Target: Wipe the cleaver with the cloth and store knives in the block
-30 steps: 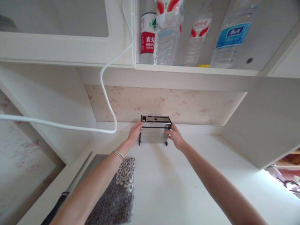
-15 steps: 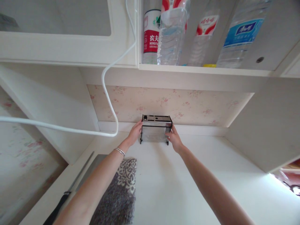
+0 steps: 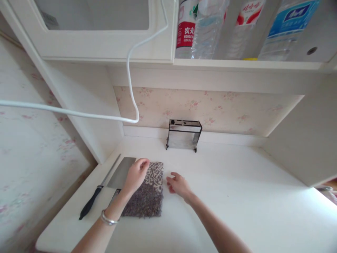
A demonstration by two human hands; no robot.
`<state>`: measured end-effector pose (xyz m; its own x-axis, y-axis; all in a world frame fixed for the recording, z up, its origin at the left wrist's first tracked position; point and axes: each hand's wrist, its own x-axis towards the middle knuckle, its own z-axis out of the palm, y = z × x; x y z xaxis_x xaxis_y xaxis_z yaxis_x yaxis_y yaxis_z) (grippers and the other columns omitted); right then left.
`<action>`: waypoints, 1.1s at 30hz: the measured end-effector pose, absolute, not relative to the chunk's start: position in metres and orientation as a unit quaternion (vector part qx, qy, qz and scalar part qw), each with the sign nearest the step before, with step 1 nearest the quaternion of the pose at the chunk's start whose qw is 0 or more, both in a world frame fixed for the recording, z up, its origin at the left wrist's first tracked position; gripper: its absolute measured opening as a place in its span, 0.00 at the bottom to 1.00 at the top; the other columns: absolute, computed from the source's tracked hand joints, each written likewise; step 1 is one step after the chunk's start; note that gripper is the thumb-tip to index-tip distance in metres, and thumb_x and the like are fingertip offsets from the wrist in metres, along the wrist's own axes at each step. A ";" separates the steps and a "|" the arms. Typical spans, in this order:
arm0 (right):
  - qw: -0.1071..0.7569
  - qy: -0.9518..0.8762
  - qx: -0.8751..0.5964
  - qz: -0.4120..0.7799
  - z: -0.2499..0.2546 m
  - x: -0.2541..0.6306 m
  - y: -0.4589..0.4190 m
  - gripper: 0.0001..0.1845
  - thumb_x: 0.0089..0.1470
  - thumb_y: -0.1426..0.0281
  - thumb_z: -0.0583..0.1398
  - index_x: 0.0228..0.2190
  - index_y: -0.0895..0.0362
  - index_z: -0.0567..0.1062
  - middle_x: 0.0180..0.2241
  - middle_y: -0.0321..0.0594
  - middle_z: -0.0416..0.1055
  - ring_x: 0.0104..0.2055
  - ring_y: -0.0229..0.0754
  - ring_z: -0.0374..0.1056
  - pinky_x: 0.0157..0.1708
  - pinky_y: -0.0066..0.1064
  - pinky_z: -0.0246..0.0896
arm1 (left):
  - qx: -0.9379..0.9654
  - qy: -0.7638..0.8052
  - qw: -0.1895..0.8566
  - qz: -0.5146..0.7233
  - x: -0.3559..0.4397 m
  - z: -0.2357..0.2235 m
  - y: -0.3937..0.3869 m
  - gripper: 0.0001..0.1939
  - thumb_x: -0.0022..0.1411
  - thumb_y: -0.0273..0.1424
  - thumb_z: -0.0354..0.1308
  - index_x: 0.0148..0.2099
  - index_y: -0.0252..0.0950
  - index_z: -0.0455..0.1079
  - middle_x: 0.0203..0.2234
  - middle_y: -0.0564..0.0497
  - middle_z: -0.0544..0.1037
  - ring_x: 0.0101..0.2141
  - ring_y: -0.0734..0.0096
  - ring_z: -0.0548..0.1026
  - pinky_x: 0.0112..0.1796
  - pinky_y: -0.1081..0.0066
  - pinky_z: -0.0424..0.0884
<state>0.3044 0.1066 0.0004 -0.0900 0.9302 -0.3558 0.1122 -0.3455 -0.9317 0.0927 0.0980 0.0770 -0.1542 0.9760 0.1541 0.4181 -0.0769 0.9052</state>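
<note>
My left hand (image 3: 137, 174) hovers over the top left part of a folded grey-brown mat (image 3: 143, 198) with a cream pattern, near a cleaver (image 3: 121, 174). Its fingers are loosely bent, a small gap shows by the thumb, and I see nothing held. My right hand (image 3: 179, 184) is just right of the mat, fingers bent but apart and nothing in them. Against the back wall stands a slotted rack (image 3: 184, 135) with a metal top, clear front and black sides; neither hand touches it. Left of the cleaver lies a sharpening steel (image 3: 98, 189) with a black handle.
A white cable (image 3: 131, 91) hangs in front of the upper cabinet (image 3: 105, 44). Several plastic bottles (image 3: 207, 31) stand on the shelf above the white counter (image 3: 237, 196). Side panels close in the counter on the left and right.
Both hands have let go of the rack and drawn back toward me, the left to above the mat. The rack stays by the wall. The view has shifted, showing more of the cleaver and steel.
</note>
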 end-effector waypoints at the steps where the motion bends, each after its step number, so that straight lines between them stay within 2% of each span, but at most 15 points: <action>1: 0.332 -0.455 -0.576 0.592 0.001 0.294 0.099 0.26 0.43 0.60 0.64 0.44 0.58 0.71 0.23 0.37 0.73 0.19 0.36 0.66 0.19 0.27 0.62 | 0.574 0.632 0.274 0.443 0.083 0.071 0.078 0.16 0.58 0.43 0.53 0.41 0.39 0.72 0.37 0.49 0.78 0.40 0.63 0.75 0.44 0.67 0.67; 3: 0.296 -0.458 -0.577 0.609 0.005 0.278 0.089 0.26 0.44 0.55 0.63 0.42 0.59 0.71 0.21 0.37 0.72 0.18 0.38 0.67 0.17 0.28 0.62 | 0.535 0.680 0.246 0.437 0.061 0.058 0.042 0.19 0.59 0.45 0.51 0.45 0.39 0.70 0.39 0.48 0.78 0.40 0.62 0.75 0.44 0.67 0.67; 5: 0.265 -0.456 -0.571 0.629 0.010 0.267 0.084 0.23 0.43 0.53 0.64 0.35 0.59 0.73 0.18 0.37 0.70 0.16 0.39 0.66 0.15 0.28 0.61 | 0.487 0.730 0.230 0.421 0.036 0.045 0.012 0.21 0.58 0.48 0.51 0.45 0.38 0.68 0.37 0.47 0.78 0.37 0.61 0.76 0.38 0.67 0.69; 7: 0.249 -0.452 -0.563 0.645 0.012 0.260 0.081 0.21 0.42 0.53 0.64 0.27 0.58 0.72 0.14 0.34 0.66 0.13 0.37 0.62 0.12 0.27 0.56 | 0.452 0.782 0.187 0.386 0.013 0.034 -0.009 0.22 0.58 0.49 0.49 0.46 0.39 0.67 0.36 0.47 0.77 0.34 0.60 0.76 0.35 0.65 0.69; 9: 0.252 -0.447 -0.554 0.655 0.012 0.253 0.079 0.19 0.41 0.55 0.65 0.23 0.57 0.71 0.11 0.30 0.61 0.11 0.34 0.56 0.11 0.25 0.50 | 0.448 0.810 0.153 0.345 -0.005 0.026 -0.021 0.22 0.59 0.49 0.48 0.46 0.38 0.65 0.37 0.47 0.77 0.34 0.59 0.75 0.35 0.65 0.68; 11: 0.273 -0.440 -0.540 0.663 0.012 0.247 0.075 0.16 0.40 0.59 0.67 0.23 0.57 0.71 0.12 0.30 0.62 0.13 0.32 0.56 0.12 0.24 0.48 | 0.469 0.813 0.146 0.312 -0.015 0.020 -0.026 0.23 0.59 0.48 0.47 0.48 0.37 0.64 0.38 0.46 0.76 0.33 0.60 0.75 0.35 0.65 0.68; 14: 0.321 -0.417 -0.510 0.680 0.014 0.247 0.060 0.11 0.38 0.68 0.66 0.27 0.57 0.73 0.21 0.34 0.71 0.22 0.35 0.65 0.18 0.22 0.55 | 0.502 0.806 0.153 0.273 -0.015 0.013 -0.025 0.27 0.59 0.49 0.45 0.52 0.35 0.61 0.39 0.45 0.75 0.34 0.60 0.75 0.37 0.65 0.69; 18: 0.403 -0.344 -0.472 0.705 0.019 0.270 0.029 0.13 0.42 0.70 0.60 0.34 0.56 0.71 0.29 0.36 0.75 0.32 0.39 0.71 0.27 0.26 0.63 | 0.565 0.797 0.101 0.189 -0.003 0.006 -0.018 0.28 0.60 0.47 0.43 0.52 0.29 0.62 0.42 0.38 0.74 0.44 0.52 0.74 0.45 0.62 0.66; 21: 0.504 -0.215 -0.431 0.717 0.022 0.303 0.006 0.15 0.42 0.71 0.63 0.37 0.56 0.72 0.32 0.38 0.76 0.33 0.43 0.72 0.30 0.29 0.66 | 0.579 0.803 0.074 0.123 0.000 0.006 -0.009 0.27 0.60 0.47 0.43 0.48 0.29 0.65 0.43 0.34 0.74 0.45 0.47 0.73 0.44 0.59 0.66; 24: 0.566 -0.119 -0.409 0.706 0.020 0.340 -0.012 0.18 0.40 0.74 0.66 0.37 0.56 0.73 0.32 0.39 0.77 0.33 0.45 0.74 0.29 0.31 0.68 | 0.563 0.813 0.123 0.086 -0.003 0.012 0.001 0.24 0.58 0.48 0.44 0.41 0.34 0.67 0.39 0.36 0.76 0.41 0.45 0.75 0.39 0.58 0.66; 27: 0.599 -0.069 -0.401 0.689 0.012 0.371 -0.028 0.24 0.34 0.80 0.67 0.38 0.55 0.75 0.31 0.38 0.78 0.33 0.47 0.74 0.29 0.33 0.71 | 0.558 0.803 0.190 0.088 -0.006 0.024 0.009 0.19 0.54 0.48 0.49 0.31 0.37 0.66 0.34 0.39 0.78 0.38 0.45 0.76 0.34 0.61 0.65; 30: 0.618 -0.055 -0.407 0.670 0.002 0.387 -0.044 0.26 0.35 0.81 0.68 0.39 0.53 0.76 0.36 0.38 0.78 0.36 0.49 0.74 0.33 0.38 0.74 | 0.557 0.777 0.262 0.133 0.000 0.036 0.009 0.14 0.51 0.44 0.52 0.27 0.38 0.64 0.24 0.47 0.75 0.32 0.54 0.75 0.30 0.66 0.63; 33: 0.637 -0.070 -0.396 0.658 -0.003 0.391 -0.055 0.22 0.41 0.76 0.67 0.41 0.52 0.76 0.43 0.39 0.76 0.41 0.50 0.73 0.38 0.41 0.74 | 0.524 0.716 0.399 0.231 0.016 0.044 0.002 0.09 0.52 0.39 0.52 0.30 0.38 0.63 0.21 0.54 0.71 0.27 0.64 0.73 0.26 0.71 0.62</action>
<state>0.3910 -0.0548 -0.0030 0.1245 0.8937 -0.4310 -0.7827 -0.1786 -0.5963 0.0160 0.0017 0.0444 -0.1319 0.9351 -0.3289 0.5671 0.3433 0.7487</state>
